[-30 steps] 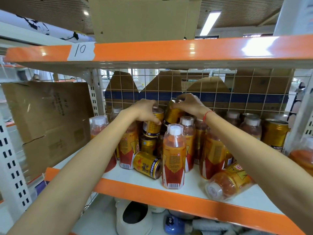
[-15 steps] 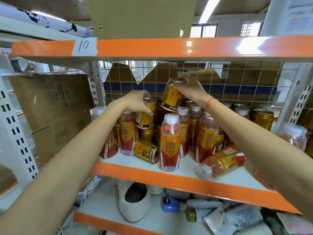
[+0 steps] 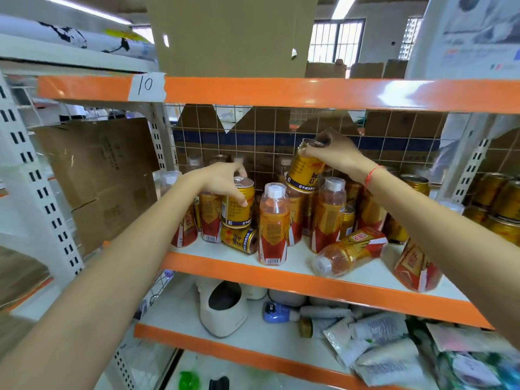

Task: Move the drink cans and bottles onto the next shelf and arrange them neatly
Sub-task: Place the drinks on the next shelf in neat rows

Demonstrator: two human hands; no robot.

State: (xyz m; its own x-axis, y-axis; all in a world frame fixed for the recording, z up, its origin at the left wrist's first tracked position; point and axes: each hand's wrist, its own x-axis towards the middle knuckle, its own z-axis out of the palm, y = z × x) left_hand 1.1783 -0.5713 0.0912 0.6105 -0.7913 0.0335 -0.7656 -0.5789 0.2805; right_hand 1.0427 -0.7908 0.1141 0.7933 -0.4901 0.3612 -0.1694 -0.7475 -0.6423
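My left hand point(image 3: 222, 180) grips the top of a gold drink can point(image 3: 237, 205), held just above another gold can lying on its side point(image 3: 239, 239). My right hand point(image 3: 336, 153) holds a second gold can point(image 3: 305, 170) by its rim, tilted and lifted above the bottles. Upright orange-labelled bottles with white caps point(image 3: 273, 225) crowd the white shelf with its orange front edge point(image 3: 281, 280). One bottle lies on its side point(image 3: 349, 251), cap toward me. More gold cans point(image 3: 498, 204) stand on the shelf to the right.
The shelf above has an orange beam point(image 3: 309, 92) with a paper label "10" and a cardboard box on top. A wire grid backs the shelf. Flat cardboard point(image 3: 98, 175) leans at the left. The lower shelf holds a white appliance point(image 3: 225, 308) and packets.
Both hands have lifted their cans clear of the pile and drawn them toward me. The right can has risen higher and tilted. My view has dropped, showing more of the lower shelf.
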